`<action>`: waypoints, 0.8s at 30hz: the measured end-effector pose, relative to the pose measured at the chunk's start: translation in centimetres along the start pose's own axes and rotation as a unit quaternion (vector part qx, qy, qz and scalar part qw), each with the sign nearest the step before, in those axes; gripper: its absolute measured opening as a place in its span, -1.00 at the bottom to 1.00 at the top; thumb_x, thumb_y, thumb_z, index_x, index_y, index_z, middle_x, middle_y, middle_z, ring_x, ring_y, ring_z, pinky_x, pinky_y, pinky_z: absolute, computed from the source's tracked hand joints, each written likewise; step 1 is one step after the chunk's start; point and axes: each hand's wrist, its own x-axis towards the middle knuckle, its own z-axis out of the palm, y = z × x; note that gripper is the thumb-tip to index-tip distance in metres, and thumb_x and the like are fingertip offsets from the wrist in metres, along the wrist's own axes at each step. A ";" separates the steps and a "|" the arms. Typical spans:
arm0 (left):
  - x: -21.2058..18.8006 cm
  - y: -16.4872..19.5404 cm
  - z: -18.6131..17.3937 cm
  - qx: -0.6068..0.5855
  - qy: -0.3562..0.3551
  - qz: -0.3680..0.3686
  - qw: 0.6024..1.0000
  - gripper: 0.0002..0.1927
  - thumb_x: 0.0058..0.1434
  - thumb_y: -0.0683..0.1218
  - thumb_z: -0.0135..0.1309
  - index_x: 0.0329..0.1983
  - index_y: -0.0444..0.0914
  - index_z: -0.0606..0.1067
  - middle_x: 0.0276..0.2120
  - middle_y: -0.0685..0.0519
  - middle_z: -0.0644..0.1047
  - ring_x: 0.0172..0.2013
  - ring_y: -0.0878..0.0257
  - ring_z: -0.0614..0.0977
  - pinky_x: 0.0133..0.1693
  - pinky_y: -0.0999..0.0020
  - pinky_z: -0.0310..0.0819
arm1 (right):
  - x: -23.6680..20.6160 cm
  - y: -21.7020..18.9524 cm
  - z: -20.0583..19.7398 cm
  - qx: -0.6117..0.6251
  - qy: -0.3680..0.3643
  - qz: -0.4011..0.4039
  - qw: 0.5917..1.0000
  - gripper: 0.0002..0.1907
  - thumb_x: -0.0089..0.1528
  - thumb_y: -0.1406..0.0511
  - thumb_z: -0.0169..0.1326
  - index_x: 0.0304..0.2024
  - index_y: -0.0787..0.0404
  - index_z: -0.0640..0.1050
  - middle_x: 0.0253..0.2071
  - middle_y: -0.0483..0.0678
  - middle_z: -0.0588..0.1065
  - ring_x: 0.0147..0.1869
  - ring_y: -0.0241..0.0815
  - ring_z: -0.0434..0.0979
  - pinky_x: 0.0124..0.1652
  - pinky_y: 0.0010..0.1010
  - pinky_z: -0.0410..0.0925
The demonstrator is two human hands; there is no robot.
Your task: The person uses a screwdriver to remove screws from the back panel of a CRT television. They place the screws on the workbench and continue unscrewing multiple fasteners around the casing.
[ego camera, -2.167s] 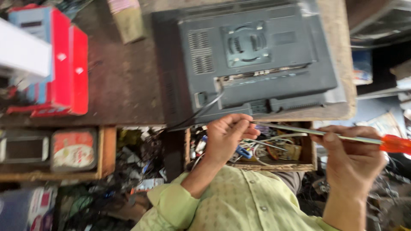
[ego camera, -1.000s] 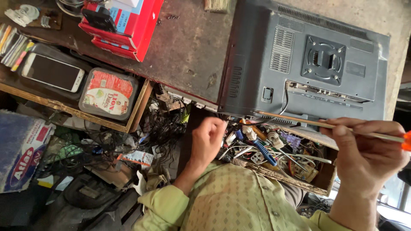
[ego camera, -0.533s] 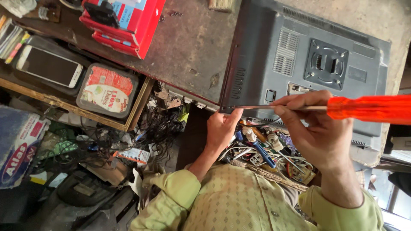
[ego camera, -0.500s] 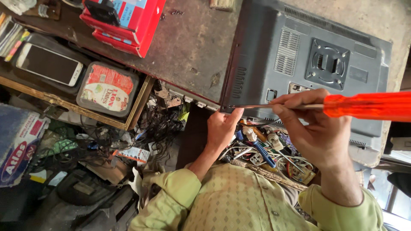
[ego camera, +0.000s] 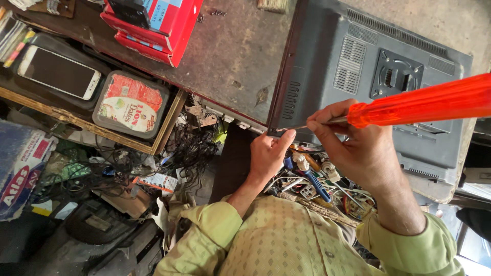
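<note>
Presently, a grey flat-screen set point(ego camera: 373, 76) lies back-up on the worn bench point(ego camera: 230, 56), upper right of frame, vents and mount plate showing. Since half a second ago the view has closed in. Right hand point(ego camera: 358, 148) is clamped on an orange-handled screwdriver point(ego camera: 424, 102), tip at the set's lower-left corner; left hand point(ego camera: 268, 153) grips that corner.

red boxes point(ego camera: 158, 25): stacked, worktop's far left
phone point(ego camera: 59, 72): white, dark screen, in left tray
tin point(ego camera: 130, 104): rounded, red-white label, beside phone
</note>
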 end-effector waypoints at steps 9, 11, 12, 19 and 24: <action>-0.1 -0.3 -0.2 0.009 -0.008 0.003 1.000 -0.68 0.35 0.04 0.20 -0.24 -0.34 0.62 -0.66 0.26 0.34 -0.58 0.54 0.30 -0.56 0.46 0.17 | 1.6 0.5 1.1 -0.046 -0.043 -0.121 0.991 -0.80 0.30 0.53 0.20 -0.03 0.34 0.56 -0.12 -0.03 0.63 -0.03 -0.27 0.71 -0.01 -0.45 0.59; -0.1 -0.2 -0.2 -0.002 -0.008 -0.010 1.000 -0.68 0.35 0.03 0.20 -0.28 -0.35 0.61 -0.66 0.27 0.33 -0.58 0.54 0.30 -0.56 0.46 0.16 | 1.9 0.6 1.5 -0.052 -0.024 -0.130 0.990 -0.83 0.28 0.51 0.26 -0.08 0.31 0.59 -0.17 -0.05 0.66 -0.08 -0.30 0.72 -0.07 -0.47 0.59; -0.1 -0.1 -0.2 -0.005 -0.009 -0.011 1.000 -0.69 0.34 0.03 0.19 -0.24 -0.34 0.62 -0.66 0.28 0.32 -0.58 0.54 0.29 -0.57 0.46 0.15 | 2.0 0.7 1.6 -0.047 -0.005 -0.127 0.991 -0.83 0.27 0.49 0.28 -0.10 0.31 0.59 -0.18 -0.04 0.66 -0.09 -0.29 0.72 -0.07 -0.47 0.59; -0.1 0.5 -0.2 -0.008 -0.017 -0.010 1.000 -0.69 0.33 0.03 0.14 -0.23 -0.34 0.60 -0.68 0.28 0.28 -0.61 0.54 0.26 -0.59 0.43 0.10 | 1.5 1.6 0.9 0.024 -0.032 -0.123 0.992 -0.85 0.30 0.52 0.18 -0.07 0.31 0.58 -0.16 -0.01 0.64 -0.08 -0.25 0.70 -0.06 -0.46 0.60; -0.1 0.3 -0.1 0.048 -0.018 -0.027 0.998 -0.56 0.34 0.06 0.15 -0.50 -0.38 0.51 -0.72 0.23 0.26 -0.62 0.50 0.24 -0.58 0.36 0.07 | 1.5 1.7 0.8 -0.052 -0.011 -0.140 0.989 -0.80 0.29 0.48 0.21 -0.03 0.34 0.58 -0.20 -0.03 0.64 -0.12 -0.25 0.69 -0.13 -0.45 0.53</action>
